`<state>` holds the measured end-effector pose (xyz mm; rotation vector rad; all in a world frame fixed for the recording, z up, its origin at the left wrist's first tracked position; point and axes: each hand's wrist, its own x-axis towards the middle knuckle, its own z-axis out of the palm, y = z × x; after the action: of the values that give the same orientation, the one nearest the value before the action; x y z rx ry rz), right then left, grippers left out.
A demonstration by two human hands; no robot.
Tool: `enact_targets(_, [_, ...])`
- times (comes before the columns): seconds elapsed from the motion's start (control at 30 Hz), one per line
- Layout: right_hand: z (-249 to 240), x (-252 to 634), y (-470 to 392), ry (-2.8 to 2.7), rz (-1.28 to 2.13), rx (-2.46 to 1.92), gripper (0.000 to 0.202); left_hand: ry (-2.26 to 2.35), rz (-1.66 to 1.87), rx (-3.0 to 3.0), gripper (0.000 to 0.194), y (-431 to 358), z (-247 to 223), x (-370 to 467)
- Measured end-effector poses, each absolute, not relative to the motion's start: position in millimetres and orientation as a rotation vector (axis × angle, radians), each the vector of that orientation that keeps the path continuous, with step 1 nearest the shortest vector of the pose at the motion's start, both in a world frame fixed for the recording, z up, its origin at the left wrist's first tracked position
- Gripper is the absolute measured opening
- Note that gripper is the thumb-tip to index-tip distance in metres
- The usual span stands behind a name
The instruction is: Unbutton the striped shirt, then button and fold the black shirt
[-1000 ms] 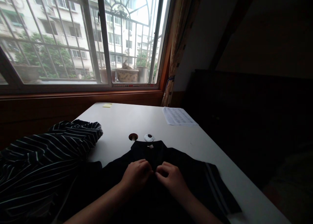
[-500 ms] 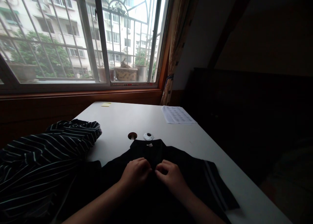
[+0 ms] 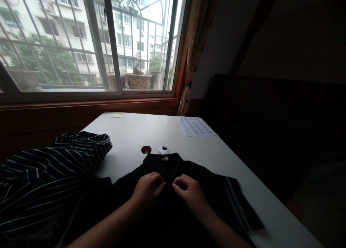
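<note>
Dark shirt (image 3: pixel 173 212) spread on the near part of the bench (image 3: pixel 216 154), its collar (image 3: pixel 151 158) toward the window (image 3: pixel 140 53) and a pale label (image 3: pixel 165 159) inside the neck. The left hand (image 3: pixel 149 186) and right hand (image 3: pixel 190 192) meet the front just below the collar, fingers curled, thumbs toward the fingertips; whether either grip pinches cloth or is released cannot be told against the dark fabric. The fingertips, nearly together a second ago, now stand slightly apart, while the shirt lies much as it did; this suggests a small adjustment, with work still centred on the front. Outward: a striped garment (image 3: pixel 48 176) lies heaped at left; a hole (image 3: pixel 146 149) and white ring (image 3: pixel 163 150) sit beyond the collar; papers (image 3: pixel 197 126) and a yellow note (image 3: pixel 117 115) lie farther off.
</note>
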<state>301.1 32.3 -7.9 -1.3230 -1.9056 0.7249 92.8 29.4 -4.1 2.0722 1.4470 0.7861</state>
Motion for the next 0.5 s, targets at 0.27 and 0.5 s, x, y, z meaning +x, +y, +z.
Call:
enact_targets(0.27, [-9.2, 308.9, 39.2, -1.880, 0.688, -1.334, 0.011, 1.512, 0.792, 2.150, 0.010, 32.9, 1.2, 89.2])
enact_targets(0.5, [-8.0, 306.5, 31.8, -2.086, 0.734, -1.210, 0.014, 1.456, 0.887, 2.230, 0.010, 35.0, -6.7, 89.0])
